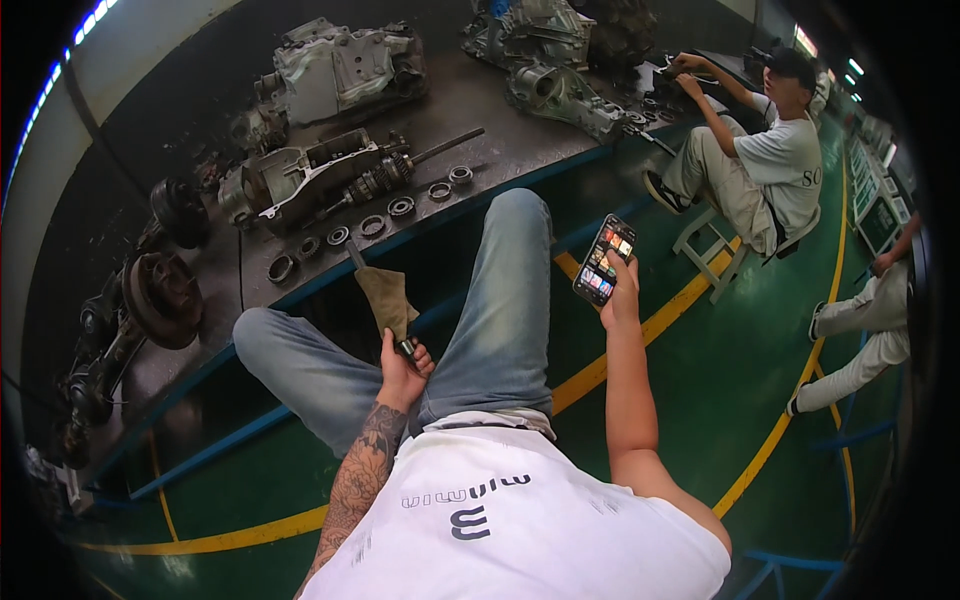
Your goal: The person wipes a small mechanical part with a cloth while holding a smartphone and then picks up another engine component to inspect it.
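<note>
My left hand (405,370) rests between my thighs, its fingers closed round the dark lower end of a metal shaft (356,256). A tan rag (385,300) lies about the shaft's middle, and the bare tip points up toward the bench edge. What the palm covers is hidden. Out to the right, my right hand (622,290) grips a smartphone (606,260) upright, its lit screen showing rows of small pictures. The thumb lies over the screen's lower right. Nearest the shaft's tip are several metal rings and bearings (372,227) in a row along the bench.
On the dark metal bench (480,150) stand an opened gearbox housing (300,175) with a gear shaft (375,180), a large casing (350,70) and another casing (560,95). Brake drums (160,295) sit at left. A seated co-worker (780,150) handles parts at right; another person's legs (865,350) show.
</note>
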`<state>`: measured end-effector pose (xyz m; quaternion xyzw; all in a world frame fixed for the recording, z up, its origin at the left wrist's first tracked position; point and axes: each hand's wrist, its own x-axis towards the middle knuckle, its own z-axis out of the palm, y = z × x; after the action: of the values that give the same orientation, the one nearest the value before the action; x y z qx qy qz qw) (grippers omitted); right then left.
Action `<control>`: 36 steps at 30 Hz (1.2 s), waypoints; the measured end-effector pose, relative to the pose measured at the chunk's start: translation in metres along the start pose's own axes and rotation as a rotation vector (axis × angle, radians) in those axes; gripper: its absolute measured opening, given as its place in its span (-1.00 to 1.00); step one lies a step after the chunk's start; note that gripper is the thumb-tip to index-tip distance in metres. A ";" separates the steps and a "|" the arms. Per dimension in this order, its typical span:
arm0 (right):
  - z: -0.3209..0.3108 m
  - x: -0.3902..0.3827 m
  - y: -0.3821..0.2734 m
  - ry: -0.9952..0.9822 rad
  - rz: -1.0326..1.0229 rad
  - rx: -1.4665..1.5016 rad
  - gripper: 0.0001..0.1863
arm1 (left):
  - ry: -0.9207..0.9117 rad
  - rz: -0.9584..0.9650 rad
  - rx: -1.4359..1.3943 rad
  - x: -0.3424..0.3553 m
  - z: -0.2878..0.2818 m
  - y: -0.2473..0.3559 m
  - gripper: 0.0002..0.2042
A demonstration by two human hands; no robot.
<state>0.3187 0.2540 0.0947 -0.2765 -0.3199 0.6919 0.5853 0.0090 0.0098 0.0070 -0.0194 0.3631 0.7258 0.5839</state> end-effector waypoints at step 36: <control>0.041 0.011 0.043 -0.038 0.301 0.286 -0.58 | 0.038 0.012 0.088 0.010 -0.019 0.008 -0.41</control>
<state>0.2586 0.2553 0.0875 -0.2221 -0.1843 0.8150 0.5025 -0.0090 0.0076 -0.0075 -0.0053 0.4059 0.7120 0.5729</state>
